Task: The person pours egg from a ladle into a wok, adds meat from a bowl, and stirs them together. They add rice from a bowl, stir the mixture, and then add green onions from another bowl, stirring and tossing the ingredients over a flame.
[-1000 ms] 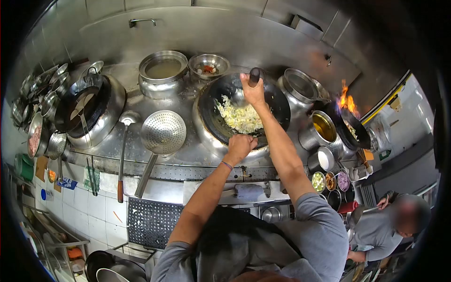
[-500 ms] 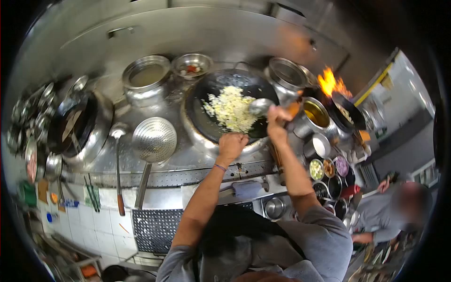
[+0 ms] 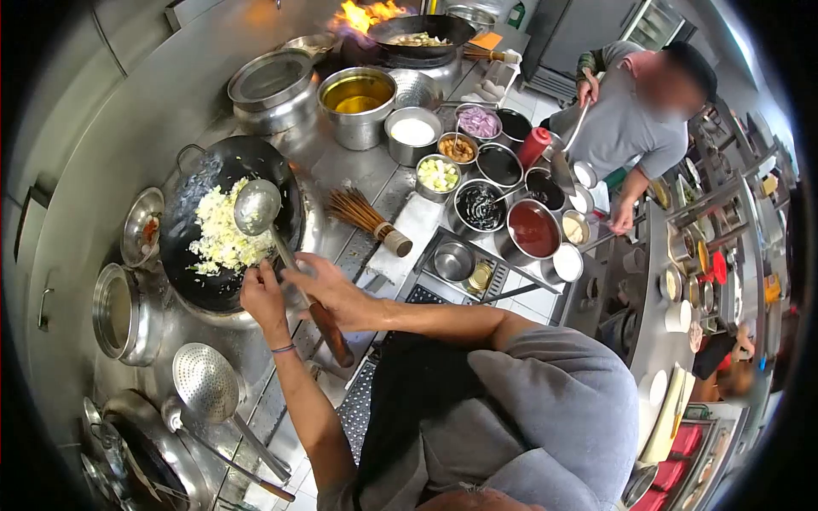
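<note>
A black wok holds a heap of pale yellow and white food that looks like rice with egg. My left hand is closed at the wok's near rim, and its fingertips are partly hidden. Slightly blurred, my right hand is around the handle of a metal ladle. The ladle's bowl is over the right side of the food, and its wooden handle end sticks out below my right hand.
A bamboo brush lies right of the wok. Flames rise by another wok at the back. Pots of sauces, including a red one, crowd the right side. A co-worker stands beyond them. A perforated skimmer lies front left.
My view has swung to the right, bringing the sauce pots and co-worker further into sight. My right hand remains on the ladle and my left hand stays at the wok's rim.
</note>
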A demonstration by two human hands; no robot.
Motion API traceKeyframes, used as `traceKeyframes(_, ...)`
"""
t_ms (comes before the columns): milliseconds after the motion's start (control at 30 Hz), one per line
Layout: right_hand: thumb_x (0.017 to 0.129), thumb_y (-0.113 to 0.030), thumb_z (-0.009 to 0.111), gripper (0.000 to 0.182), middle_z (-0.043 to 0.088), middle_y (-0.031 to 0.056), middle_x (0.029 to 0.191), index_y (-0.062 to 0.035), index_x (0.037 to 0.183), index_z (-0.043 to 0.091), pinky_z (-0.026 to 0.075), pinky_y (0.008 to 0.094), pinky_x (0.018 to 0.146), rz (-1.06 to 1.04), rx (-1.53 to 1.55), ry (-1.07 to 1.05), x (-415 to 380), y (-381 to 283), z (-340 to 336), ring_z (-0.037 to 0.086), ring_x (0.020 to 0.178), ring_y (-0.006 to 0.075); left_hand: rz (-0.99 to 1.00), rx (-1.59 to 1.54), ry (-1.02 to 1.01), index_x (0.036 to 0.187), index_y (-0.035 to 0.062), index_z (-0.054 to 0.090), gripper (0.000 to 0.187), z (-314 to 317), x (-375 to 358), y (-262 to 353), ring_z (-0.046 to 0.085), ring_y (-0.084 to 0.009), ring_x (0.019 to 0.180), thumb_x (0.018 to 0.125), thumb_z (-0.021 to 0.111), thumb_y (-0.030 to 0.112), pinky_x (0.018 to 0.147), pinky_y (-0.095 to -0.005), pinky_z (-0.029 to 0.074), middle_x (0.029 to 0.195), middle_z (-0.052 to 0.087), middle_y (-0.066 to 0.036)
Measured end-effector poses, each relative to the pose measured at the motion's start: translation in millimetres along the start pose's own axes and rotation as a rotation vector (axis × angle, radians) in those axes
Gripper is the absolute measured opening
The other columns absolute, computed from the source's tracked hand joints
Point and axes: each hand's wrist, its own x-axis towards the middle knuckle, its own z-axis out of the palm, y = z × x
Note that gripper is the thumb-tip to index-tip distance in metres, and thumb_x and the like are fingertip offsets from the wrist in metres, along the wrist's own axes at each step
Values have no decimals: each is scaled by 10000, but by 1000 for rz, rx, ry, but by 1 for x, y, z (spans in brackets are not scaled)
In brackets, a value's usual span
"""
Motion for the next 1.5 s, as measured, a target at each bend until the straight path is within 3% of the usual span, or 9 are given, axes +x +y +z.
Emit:
traceKeyframes(200, 892, -183, 704, 740, 409, 301, 1401, -56, 1514, 324, 399, 495, 1062, 237, -98, -198, -84, 38, -39, 460, 1267, 470, -22, 74, -28, 692, -9, 558, 391, -3, -1, 3, 538, -385, 571, 967, 604, 265, 562, -470, 408, 641, 566, -207)
traceKeyframes(400, 888, -218, 751, 239, 680, 162, 784, 2, 979, 735, 556, 378, 688, 861, 236, -114, -139, 120, -90, 693, 763, 242, 31, 88, -1, 701, -30, 562, 343, -3, -2, 3, 545, -396, 578, 946, 621, 204, 563, -481, 413, 645, 552, -222)
traceKeyframes(500, 838, -179, 799, 293, 592, 117, 639, 3, 673, 640, 478, 385, 563, 624, -251, 431, -112, 161, -168, 584, 599, 204, 55, 128, 14, 720, -41, 575, 312, 3, -2, -7, 547, -396, 582, 937, 616, 179, 567, -485, 417, 661, 567, -224)
traceKeyframes(667, 748, -280, 861, 1022, 249, 387, 1488, 80, 1472, 236, 262, 497, 1168, 690, -904, 1158, -71, 243, -341, 303, 1388, 503, 35, 145, -3, 753, -43, 608, 251, 7, -1, -15, 559, -399, 588, 918, 590, 146, 571, -476, 427, 684, 592, -234)
traceKeyframes(833, 635, -395, 923, 1183, 419, 289, 1434, 51, 1474, 217, 361, 492, 1118, 1243, -846, 1426, -111, 349, -427, 418, 1345, 440, -30, 181, -25, 780, -33, 642, 208, 6, -2, -13, 598, -370, 603, 888, 589, 137, 585, -465, 448, 704, 619, -228)
traceKeyframes(933, 631, -53, 798, 339, 742, 149, 902, -35, 964, 734, 539, 440, 817, 800, -716, 1317, -122, 338, -443, 713, 857, 337, -38, 227, 19, 869, 30, 745, 183, 6, -3, -13, 695, -343, 737, 863, 589, 126, 673, -435, 536, 806, 708, -186)
traceKeyframes(1133, 675, -244, 869, 490, 721, 161, 1010, -14, 1072, 696, 532, 446, 848, 829, -948, 1178, -139, 347, -465, 687, 901, 326, -55, 151, 77, 785, 40, 693, 150, 5, 0, 6, 648, -332, 630, 851, 613, 149, 583, -432, 493, 717, 651, -180)
traceKeyframes(1300, 734, -220, 879, 673, 650, 160, 1218, -3, 1288, 564, 502, 395, 960, 224, -796, 943, -22, 189, -492, 643, 1070, 300, -91, 138, 135, 610, 26, 549, 314, 8, 2, 4, 591, -387, 585, 855, 638, 202, 560, -476, 465, 628, 584, -184)
traceKeyframes(1500, 735, -95, 824, 685, 647, 156, 1272, -30, 1358, 547, 496, 394, 985, 74, -533, 310, 140, 91, -355, 637, 1132, 283, -71, 124, 146, 639, 4, 574, 293, 6, 1, 6, 605, -394, 589, 858, 633, 190, 555, -476, 465, 651, 593, -205)
